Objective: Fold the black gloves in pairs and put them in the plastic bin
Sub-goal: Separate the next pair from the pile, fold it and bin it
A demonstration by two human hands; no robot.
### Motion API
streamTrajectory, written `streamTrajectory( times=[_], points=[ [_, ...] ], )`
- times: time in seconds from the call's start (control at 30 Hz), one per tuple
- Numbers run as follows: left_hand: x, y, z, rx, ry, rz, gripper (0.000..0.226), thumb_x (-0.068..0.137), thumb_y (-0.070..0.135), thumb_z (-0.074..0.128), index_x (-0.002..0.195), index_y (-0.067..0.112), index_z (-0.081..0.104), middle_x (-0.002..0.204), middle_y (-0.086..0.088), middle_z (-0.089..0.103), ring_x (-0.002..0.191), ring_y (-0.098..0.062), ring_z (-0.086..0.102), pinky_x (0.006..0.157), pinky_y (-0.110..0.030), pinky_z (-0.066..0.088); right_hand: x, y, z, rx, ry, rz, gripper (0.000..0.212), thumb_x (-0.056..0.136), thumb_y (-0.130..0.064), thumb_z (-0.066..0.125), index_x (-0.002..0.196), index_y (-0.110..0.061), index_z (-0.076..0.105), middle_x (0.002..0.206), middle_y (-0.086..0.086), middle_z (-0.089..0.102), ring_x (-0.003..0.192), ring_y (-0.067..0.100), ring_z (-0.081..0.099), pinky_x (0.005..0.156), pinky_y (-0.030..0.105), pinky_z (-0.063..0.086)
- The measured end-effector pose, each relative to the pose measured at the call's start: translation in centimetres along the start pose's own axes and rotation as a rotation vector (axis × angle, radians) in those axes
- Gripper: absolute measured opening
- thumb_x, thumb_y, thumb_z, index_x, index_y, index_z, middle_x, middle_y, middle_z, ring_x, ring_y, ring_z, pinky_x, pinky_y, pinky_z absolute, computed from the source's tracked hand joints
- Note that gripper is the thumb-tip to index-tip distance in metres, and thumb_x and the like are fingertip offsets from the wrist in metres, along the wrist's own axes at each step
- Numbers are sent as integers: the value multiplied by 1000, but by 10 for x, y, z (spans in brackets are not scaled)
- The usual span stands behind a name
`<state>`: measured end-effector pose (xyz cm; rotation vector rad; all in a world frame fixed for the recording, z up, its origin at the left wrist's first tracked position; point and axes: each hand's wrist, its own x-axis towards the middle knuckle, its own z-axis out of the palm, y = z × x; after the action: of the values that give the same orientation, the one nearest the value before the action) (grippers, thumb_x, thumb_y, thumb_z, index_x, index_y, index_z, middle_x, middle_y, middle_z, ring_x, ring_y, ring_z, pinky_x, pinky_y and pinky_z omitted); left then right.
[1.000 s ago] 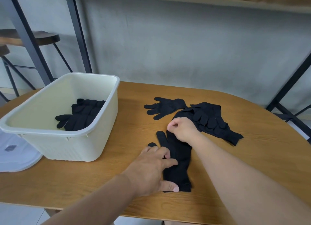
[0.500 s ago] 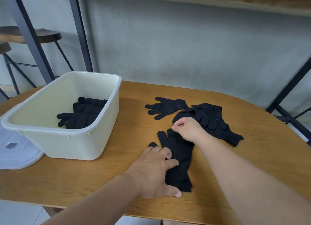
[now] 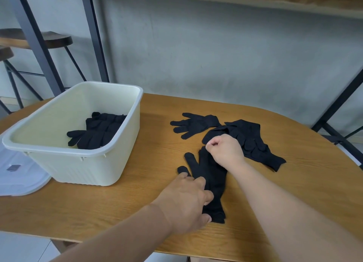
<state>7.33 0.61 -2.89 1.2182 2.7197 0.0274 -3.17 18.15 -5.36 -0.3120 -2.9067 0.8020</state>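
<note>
A flat stack of black gloves (image 3: 213,181) lies on the wooden table (image 3: 137,203), fingers pointing away from me. My left hand (image 3: 187,202) presses on its cuff end, fingers laid across the fabric and thumb at the cuff edge. My right hand (image 3: 225,150) is curled at the stack's fingertip end, thumb and forefinger pinching the fabric. One loose black glove (image 3: 196,123) lies spread behind, and a heap of black gloves (image 3: 251,140) sits to the right of my right hand. The cream plastic bin (image 3: 110,161) stands at the left with folded black gloves (image 3: 98,131) inside.
A translucent white lid (image 3: 17,175) lies left of the bin at the table's edge. Dark metal frame legs (image 3: 334,108) rise at the right and back left, with stools (image 3: 53,40) behind. A grey wall backs the table.
My right hand has shifted slightly right along the stack's fingertip end. My left hand has stayed on the cuff end.
</note>
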Motion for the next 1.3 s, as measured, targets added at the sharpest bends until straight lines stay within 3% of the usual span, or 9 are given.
streamTrajectory(
  times=[0.13, 0.3, 0.43, 0.57, 0.77, 0.93, 1.03, 1.2, 1.3],
  points=[
    [0, 2, 5, 31, 114, 20, 37, 92, 50, 50, 114, 23, 61, 113, 1, 45, 113, -19, 38, 116, -39, 13, -2, 2, 4, -29, -84, 17, 13, 88, -28, 65, 78, -26, 73, 84, -9, 70, 77, 15, 63, 65, 31, 55],
    [-2, 5, 6, 29, 115, 37, 37, 94, 44, 49, 118, 16, 57, 109, -2, 46, 102, -20, 39, 95, -34, 34, -5, -7, 2, 62, 3, -65, 12, 92, -30, 62, 91, -27, 74, 80, -15, 61, 78, 7, 59, 63, 25, 47],
    [-5, 3, 9, -54, 97, 34, 36, 96, 43, 48, 121, 18, 51, 111, -1, 46, 102, -19, 40, 92, -33, 40, -10, -20, 9, 68, -197, -143, 14, 92, -32, 63, 96, -25, 75, 85, -17, 59, 86, 7, 58, 75, 25, 47],
    [-7, 1, 12, -73, 83, 27, 35, 96, 44, 47, 123, 21, 49, 113, 1, 45, 102, -18, 41, 91, -35, 44, -8, -20, 15, 31, -219, -105, 16, 93, -23, 61, 83, -25, 74, 87, -11, 64, 83, 13, 64, 78, 33, 56],
    [-7, 1, 11, -86, 105, 23, 33, 96, 44, 47, 121, 21, 50, 112, 2, 45, 100, -18, 44, 90, -35, 44, -7, -23, 15, -8, -236, -123, 11, 92, -31, 65, 84, -26, 72, 85, -13, 55, 82, 12, 59, 75, 32, 53],
    [-8, 3, 10, -74, 124, 24, 33, 97, 42, 47, 121, 20, 51, 110, 1, 46, 100, -19, 46, 92, -32, 39, -6, -21, 20, 55, -104, -125, 15, 91, -26, 65, 77, -27, 72, 95, -10, 52, 87, 13, 56, 68, 26, 44],
    [-8, 3, 12, -62, 136, 24, 33, 97, 43, 47, 121, 21, 51, 110, 1, 47, 100, -19, 46, 94, -34, 39, -8, -16, 19, 91, -38, -82, 17, 90, -24, 65, 75, -29, 72, 87, -14, 54, 81, 11, 57, 61, 23, 42],
    [-8, 4, 15, -39, 163, 13, 36, 97, 44, 46, 124, 21, 51, 113, 1, 47, 105, -18, 41, 98, -34, 36, -10, -17, 18, 9, -100, -83, 10, 89, -34, 67, 89, -28, 75, 89, -12, 60, 83, 11, 60, 69, 29, 51],
    [-8, 5, 18, -18, 203, 12, 36, 97, 45, 45, 120, 19, 55, 109, 2, 47, 105, -17, 37, 98, -32, 32, -13, -16, 10, 92, -43, -80, 11, 90, -34, 67, 95, -26, 73, 92, -14, 56, 83, 5, 55, 68, 21, 43]
  ],
)
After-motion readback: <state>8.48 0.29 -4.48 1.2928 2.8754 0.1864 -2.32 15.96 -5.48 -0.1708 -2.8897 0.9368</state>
